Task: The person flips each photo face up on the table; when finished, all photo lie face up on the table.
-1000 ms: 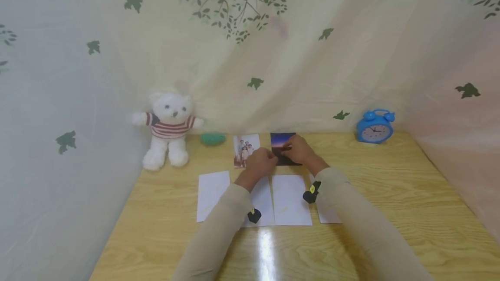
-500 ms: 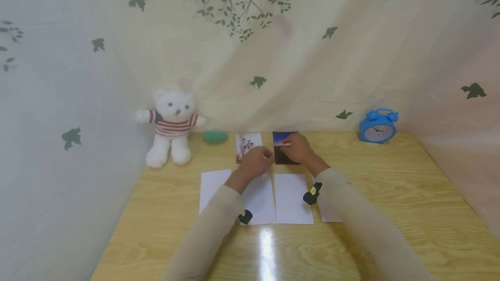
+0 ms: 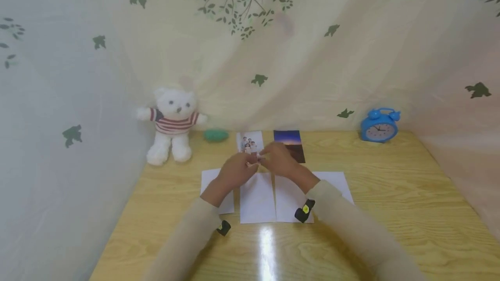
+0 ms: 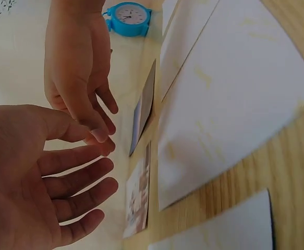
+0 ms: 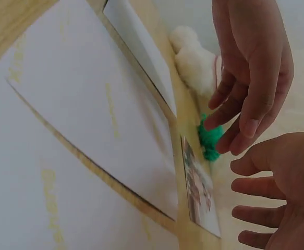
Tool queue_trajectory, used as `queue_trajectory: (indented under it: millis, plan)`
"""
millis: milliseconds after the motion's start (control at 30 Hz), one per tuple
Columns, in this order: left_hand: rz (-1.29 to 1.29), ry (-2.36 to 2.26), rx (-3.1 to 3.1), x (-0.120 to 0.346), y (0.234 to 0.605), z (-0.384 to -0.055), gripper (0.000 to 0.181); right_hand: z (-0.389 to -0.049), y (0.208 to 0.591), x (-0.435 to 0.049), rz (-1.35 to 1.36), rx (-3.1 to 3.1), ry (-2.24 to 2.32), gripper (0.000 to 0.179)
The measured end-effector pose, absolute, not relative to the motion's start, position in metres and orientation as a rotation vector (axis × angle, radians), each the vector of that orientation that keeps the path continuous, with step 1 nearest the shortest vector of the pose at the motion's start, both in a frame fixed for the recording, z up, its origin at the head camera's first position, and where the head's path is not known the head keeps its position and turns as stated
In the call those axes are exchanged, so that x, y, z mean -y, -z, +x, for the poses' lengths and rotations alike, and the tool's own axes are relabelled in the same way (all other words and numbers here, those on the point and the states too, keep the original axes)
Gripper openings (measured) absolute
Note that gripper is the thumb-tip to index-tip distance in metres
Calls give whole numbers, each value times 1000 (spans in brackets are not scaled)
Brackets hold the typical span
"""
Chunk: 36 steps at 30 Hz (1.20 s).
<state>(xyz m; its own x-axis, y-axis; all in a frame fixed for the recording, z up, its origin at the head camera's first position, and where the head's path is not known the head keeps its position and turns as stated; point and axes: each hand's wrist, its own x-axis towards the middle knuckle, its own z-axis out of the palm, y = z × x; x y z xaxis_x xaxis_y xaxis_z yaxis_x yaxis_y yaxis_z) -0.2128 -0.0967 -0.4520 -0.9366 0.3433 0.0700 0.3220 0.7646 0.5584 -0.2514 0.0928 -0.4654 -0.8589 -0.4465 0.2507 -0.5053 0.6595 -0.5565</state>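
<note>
Both hands meet low over the back of the table, fingertips close together. My left hand (image 3: 236,170) comes in from the left, its fingers spread and gently bent in the left wrist view. Opposite it, my right hand (image 3: 281,159) reaches across, fingers loosely extended in the right wrist view. No held object shows between the fingers in either wrist view. Just behind the hands lies a family photo (image 3: 251,140), its lower part covered by them. A dusk-sky photo (image 3: 293,148) lies to its right, partly behind the right hand. White sheets (image 3: 258,198) lie in a row below the hands.
At the back left sits a white teddy bear (image 3: 173,125) in a striped shirt, with a green object (image 3: 215,135) beside it. A blue alarm clock (image 3: 379,125) stands at the back right. A patterned curtain (image 3: 218,55) hangs behind the wooden table (image 3: 390,185).
My right hand has moved left from the dusk-sky photo to meet my left hand, uncovering more of that photo. My left hand has shifted left and slightly nearer. The photos lie as before.
</note>
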Motion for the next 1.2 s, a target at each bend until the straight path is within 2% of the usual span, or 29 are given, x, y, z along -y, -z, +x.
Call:
queue_trajectory:
  millis: [167, 333, 633, 800, 933, 1133, 1200]
  plan:
    - [479, -891, -2926, 117, 447, -195, 28, -233, 463, -74, 919, 2748, -948, 22]
    - [441, -881, -2955, 137, 445, -178, 25, -215, 459, -58, 887, 2818, -910, 27]
    - [547, -743, -3003, 177, 444, -152, 27, -205, 464, -34, 854, 3042, -832, 48]
    - [642, -686, -2954, 202, 446, -139, 37, -206, 465, -22, 882, 3096, -761, 62]
    - [683, -604, -2915, 215, 450, -133, 51, -210, 467, -11, 918, 3115, -507, 56]
    - [648, -493, -2907, 222, 457, -127, 58, -214, 468, -3, 858, 3180, -452, 67]
    - [633, -497, -2901, 223, 458, -126, 58, -215, 469, -1, 832, 3197, -470, 66]
